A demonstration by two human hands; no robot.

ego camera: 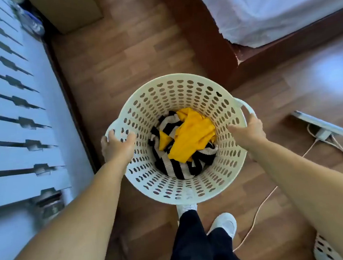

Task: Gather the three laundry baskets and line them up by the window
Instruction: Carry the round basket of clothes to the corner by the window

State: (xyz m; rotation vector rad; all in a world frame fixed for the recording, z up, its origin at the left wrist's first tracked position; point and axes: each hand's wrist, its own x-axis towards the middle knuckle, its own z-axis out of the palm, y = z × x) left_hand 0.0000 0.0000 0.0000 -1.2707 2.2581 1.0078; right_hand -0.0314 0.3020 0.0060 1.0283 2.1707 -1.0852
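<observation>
A round cream laundry basket point(176, 92) with oval holes hangs in front of me above the wooden floor. Inside lie a yellow garment point(189, 136) and a black-and-white striped garment point(179, 166). My left hand point(116, 146) grips the basket's left rim at its handle. My right hand point(246, 130) grips the right rim by the right handle. Part of a second cream basket point(323, 247) shows at the bottom right, mostly hidden behind my right forearm.
A white radiator point(11, 113) runs along the left wall. A cardboard box point(69, 12) stands at the top left. A bed with a white sheet point(275, 4) fills the top right. A power strip point(322, 126) and cables lie on the floor at right.
</observation>
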